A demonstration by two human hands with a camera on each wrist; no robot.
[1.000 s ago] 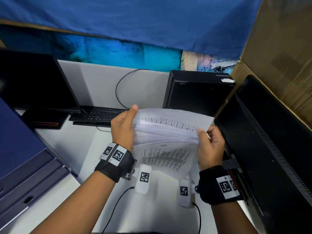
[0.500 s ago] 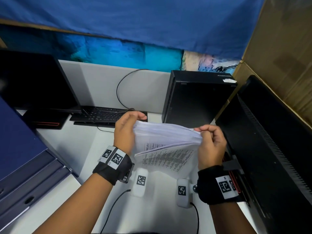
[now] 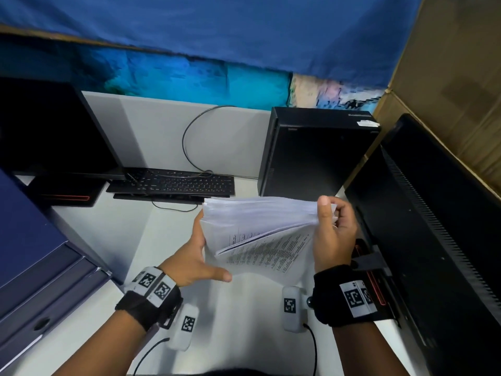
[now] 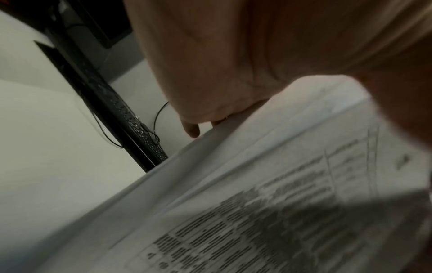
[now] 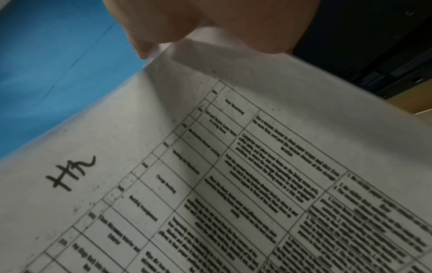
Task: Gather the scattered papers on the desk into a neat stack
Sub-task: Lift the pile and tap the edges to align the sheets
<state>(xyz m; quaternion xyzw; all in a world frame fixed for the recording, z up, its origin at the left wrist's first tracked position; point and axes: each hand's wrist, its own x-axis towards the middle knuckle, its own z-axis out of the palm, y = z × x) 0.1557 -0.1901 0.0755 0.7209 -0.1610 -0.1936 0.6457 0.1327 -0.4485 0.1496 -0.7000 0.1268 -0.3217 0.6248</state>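
A stack of printed papers (image 3: 260, 221) hangs above the white desk (image 3: 108, 234), held between both hands. Its upper sheets fan away from a lower sheet covered in tables of text. My left hand (image 3: 199, 251) holds the stack's left edge, thumb across the lower front corner and fingers hidden behind the sheets. My right hand (image 3: 333, 232) grips the right edge with the thumb on top. The left wrist view shows the palm (image 4: 222, 64) against the paper's edge (image 4: 257, 184). In the right wrist view the printed sheet (image 5: 210, 166) fills the frame under the hand (image 5: 210, 18).
A black keyboard (image 3: 173, 183) and cable lie behind the papers, next to a black computer tower (image 3: 314, 153). One monitor (image 3: 48, 126) stands at the left, and another monitor's back (image 3: 433, 240) stands close by my right hand. Blue file boxes (image 3: 32, 253) sit at the front left.
The stack has tipped flatter and its top sheets have closed down. My left hand slid from the top left corner down the left edge. The right thumb now lies on top.
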